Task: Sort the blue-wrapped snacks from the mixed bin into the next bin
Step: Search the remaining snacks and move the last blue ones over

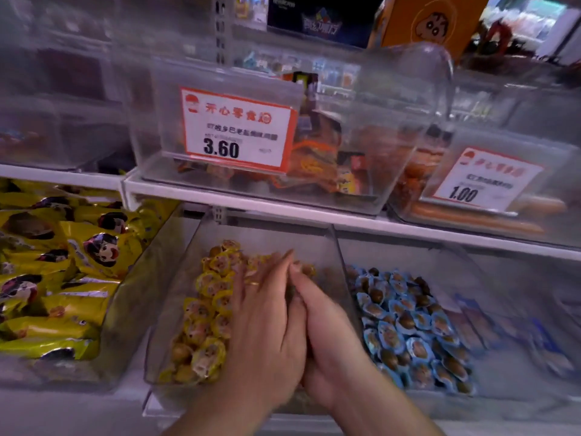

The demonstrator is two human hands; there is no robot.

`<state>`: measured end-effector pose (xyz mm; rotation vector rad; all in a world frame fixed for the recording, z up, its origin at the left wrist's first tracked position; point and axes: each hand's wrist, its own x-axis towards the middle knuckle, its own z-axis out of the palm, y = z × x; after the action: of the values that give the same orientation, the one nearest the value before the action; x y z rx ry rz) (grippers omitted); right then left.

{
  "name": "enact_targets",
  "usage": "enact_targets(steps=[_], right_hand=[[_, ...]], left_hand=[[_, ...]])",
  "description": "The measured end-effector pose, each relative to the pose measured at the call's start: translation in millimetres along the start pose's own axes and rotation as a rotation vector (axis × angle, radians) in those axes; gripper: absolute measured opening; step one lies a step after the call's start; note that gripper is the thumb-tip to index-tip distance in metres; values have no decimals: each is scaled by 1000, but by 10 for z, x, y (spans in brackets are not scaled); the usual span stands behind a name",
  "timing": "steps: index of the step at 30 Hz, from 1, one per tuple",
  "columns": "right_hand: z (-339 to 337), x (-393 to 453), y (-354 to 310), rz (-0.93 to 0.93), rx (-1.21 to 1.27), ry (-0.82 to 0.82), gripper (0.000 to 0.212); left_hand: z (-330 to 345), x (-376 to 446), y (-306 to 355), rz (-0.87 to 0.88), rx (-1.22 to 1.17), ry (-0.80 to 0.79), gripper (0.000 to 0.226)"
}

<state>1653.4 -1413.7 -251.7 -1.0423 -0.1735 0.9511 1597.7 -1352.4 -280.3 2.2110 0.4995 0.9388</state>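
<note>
A: Both hands in the mixed bin [176, 309]?
B: Yeah, left hand [267, 313] and right hand [327, 328] pressed together, fingers straight, probably scooping. Blue snacks [412, 328] are piled in the next bin [471, 278]; can't tell if any's held.

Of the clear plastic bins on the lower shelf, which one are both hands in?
The middle clear bin, holding small yellow-wrapped snacks. Left hand and right hand are inside it; the bin of blue-wrapped snacks beside it is untouched.
</note>
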Motion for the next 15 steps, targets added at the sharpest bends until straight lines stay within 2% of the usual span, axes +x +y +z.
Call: enact_targets(steps=[2, 3, 5, 7, 10, 12, 15], right_hand=[[-94, 5, -59, -56, -27, 47, 32], [-139, 5, -69, -77, -25, 75, 31], [-208, -18, -94, -124, 2, 122, 28], [-273, -54, -155, -187, -5, 133, 21], [-416, -113, -444, -227, -23, 133, 15], [-661, -68, -696, -234, 2, 183, 16], [-1155, 45, -1025, -252, 7, 293, 21]], left_hand=[[70, 17, 13, 91, 199, -34, 61], [109, 23, 24, 136, 204, -30, 60], [187, 25, 72, 196, 82, 24, 54], [248, 36, 141, 191, -151, 70, 49], [312, 74, 238, 161, -411, -24, 50], [338, 125, 228, 174, -390, -125, 47], [339, 225, 25, 119, -174, -201, 36]])
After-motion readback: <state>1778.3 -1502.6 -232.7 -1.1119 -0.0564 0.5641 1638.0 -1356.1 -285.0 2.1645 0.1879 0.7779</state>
